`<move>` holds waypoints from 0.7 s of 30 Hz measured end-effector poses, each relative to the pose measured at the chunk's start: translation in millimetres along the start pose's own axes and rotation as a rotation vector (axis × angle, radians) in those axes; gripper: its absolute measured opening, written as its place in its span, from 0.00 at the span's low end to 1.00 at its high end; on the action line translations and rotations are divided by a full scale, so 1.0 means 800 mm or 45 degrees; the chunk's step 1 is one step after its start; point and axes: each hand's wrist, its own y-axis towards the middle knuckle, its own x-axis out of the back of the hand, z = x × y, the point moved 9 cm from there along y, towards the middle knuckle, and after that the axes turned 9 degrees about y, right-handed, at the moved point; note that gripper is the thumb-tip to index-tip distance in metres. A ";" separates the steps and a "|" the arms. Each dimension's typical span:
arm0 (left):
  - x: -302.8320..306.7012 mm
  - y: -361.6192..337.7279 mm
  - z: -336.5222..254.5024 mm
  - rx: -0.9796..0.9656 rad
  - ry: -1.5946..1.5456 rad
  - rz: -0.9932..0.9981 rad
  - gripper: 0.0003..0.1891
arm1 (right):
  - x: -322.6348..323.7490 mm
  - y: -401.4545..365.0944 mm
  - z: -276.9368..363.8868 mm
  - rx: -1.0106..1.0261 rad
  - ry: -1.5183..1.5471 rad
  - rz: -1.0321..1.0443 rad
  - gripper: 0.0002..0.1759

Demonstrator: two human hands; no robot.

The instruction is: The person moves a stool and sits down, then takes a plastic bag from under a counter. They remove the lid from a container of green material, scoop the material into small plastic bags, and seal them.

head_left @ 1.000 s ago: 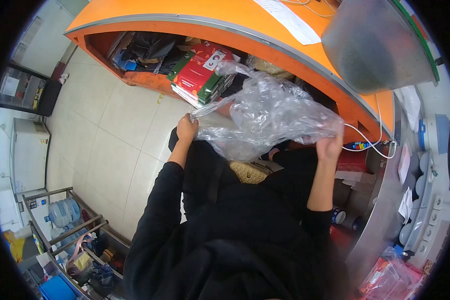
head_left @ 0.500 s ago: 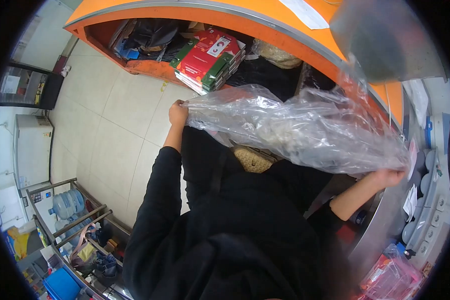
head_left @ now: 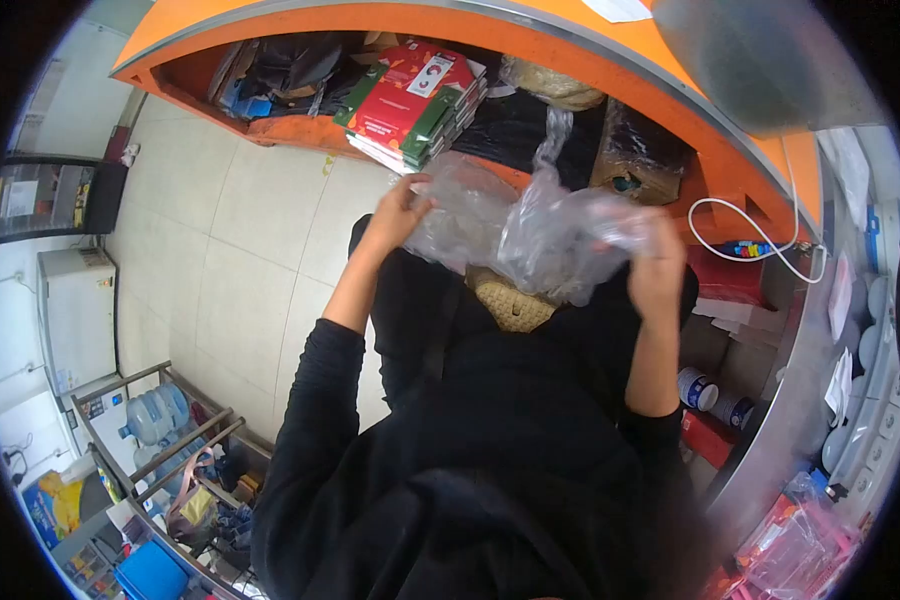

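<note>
A crumpled clear plastic bag hangs in loose folds between my two hands, above my knees. My left hand is closed on its left end, fingertips pinching the film just below the stack of boxes. At the other end my right hand, blurred by motion, grips the bunched plastic over my right knee. Part of a woven tan slipper shows beneath the bag, between my dark trouser legs.
An orange counter curves ahead, its low shelf holding stacked red and green boxes and dark bags. A white cable loops down at right, near paper cups. Behind at left, a rack holds water jugs.
My right hand has swung inward and up from the far right, so the stretched plastic is now gathered and shorter. My left hand has moved slightly right and up.
</note>
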 end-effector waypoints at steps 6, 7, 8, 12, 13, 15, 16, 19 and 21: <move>0.106 -0.023 0.017 0.013 0.035 -0.444 0.18 | 0.035 0.008 0.001 0.162 -0.527 0.082 0.14; 0.117 -0.029 0.017 0.100 -0.162 -0.435 0.20 | 0.037 0.013 -0.020 0.092 -0.699 0.104 0.14; 0.126 -0.029 0.026 0.165 -0.364 -0.417 0.21 | 0.040 0.019 -0.045 0.022 -0.871 0.128 0.15; 0.182 -0.037 0.006 0.212 -0.761 -0.536 0.18 | 0.034 0.073 -0.252 -0.901 -0.175 0.194 0.19; 0.201 -0.039 0.009 0.201 -0.753 -0.592 0.18 | 0.028 0.093 -0.290 -0.967 -0.083 0.052 0.17; 0.245 -0.041 0.017 0.172 -0.731 -0.704 0.19 | 0.006 0.142 -0.339 -0.981 0.096 -0.179 0.16; 0.263 -0.044 0.018 0.174 -0.748 -0.720 0.18 | -0.008 0.166 -0.350 -0.942 0.181 -0.268 0.16; 0.301 -0.045 0.027 0.237 -0.619 -0.743 0.17 | -0.054 0.215 -0.340 -0.668 0.218 -0.207 0.16; 0.303 -0.037 0.021 0.240 -0.506 -0.665 0.13 | -0.086 0.231 -0.314 -0.441 0.164 -0.071 0.18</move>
